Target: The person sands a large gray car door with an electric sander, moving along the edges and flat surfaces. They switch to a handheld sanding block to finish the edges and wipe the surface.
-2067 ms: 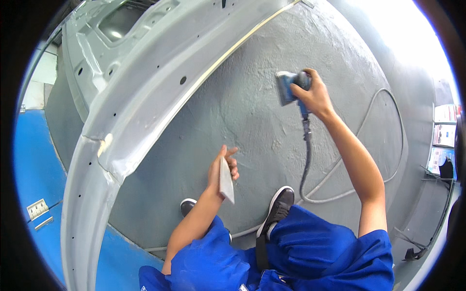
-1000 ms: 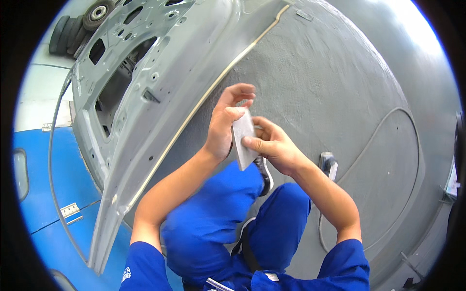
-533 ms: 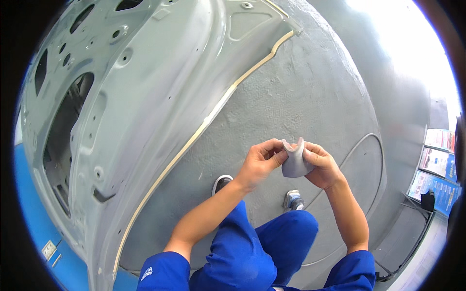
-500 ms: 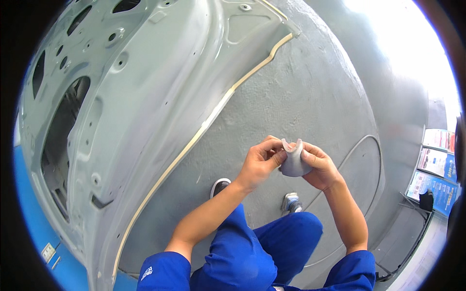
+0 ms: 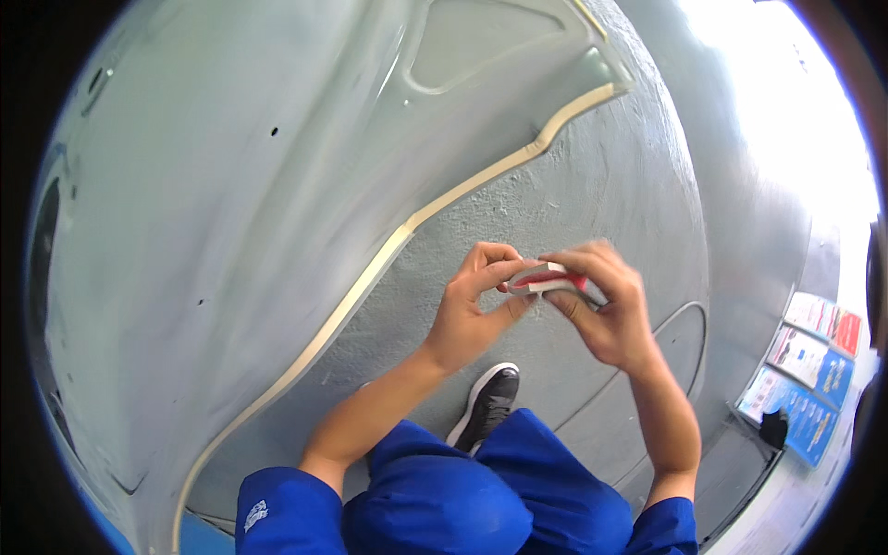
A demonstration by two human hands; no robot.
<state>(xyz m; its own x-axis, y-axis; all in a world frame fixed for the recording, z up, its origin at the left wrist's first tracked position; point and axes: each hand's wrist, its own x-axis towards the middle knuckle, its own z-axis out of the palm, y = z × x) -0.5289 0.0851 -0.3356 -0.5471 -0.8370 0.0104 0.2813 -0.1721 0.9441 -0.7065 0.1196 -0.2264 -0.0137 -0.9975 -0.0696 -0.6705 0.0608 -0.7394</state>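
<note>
A small folded sheet [image 5: 548,277], pale grey outside and red inside, is held between my two hands above the floor; it looks like sandpaper. My left hand [image 5: 470,303] pinches its left end between thumb and fingers. On the other end, my right hand [image 5: 612,305] grips with the thumb below and the fingers over the top, slightly blurred. The fold gapes a little, showing the red inner face. To the left, apart from both hands, stands a large grey car panel [image 5: 268,203] with a cream strip [image 5: 372,270] along its edge.
My shoe [image 5: 487,402] is on the grey floor [image 5: 490,217] below my hands. A hose or cable [image 5: 700,347] curves across the floor at the right. Printed sheets [image 5: 807,370] and a small black item [image 5: 773,428] are at the far right.
The sheet, bent upright in a U before, is now folded flatter and turned, with red showing. My right hand has moved over it. The view has shifted nearer the panel.
</note>
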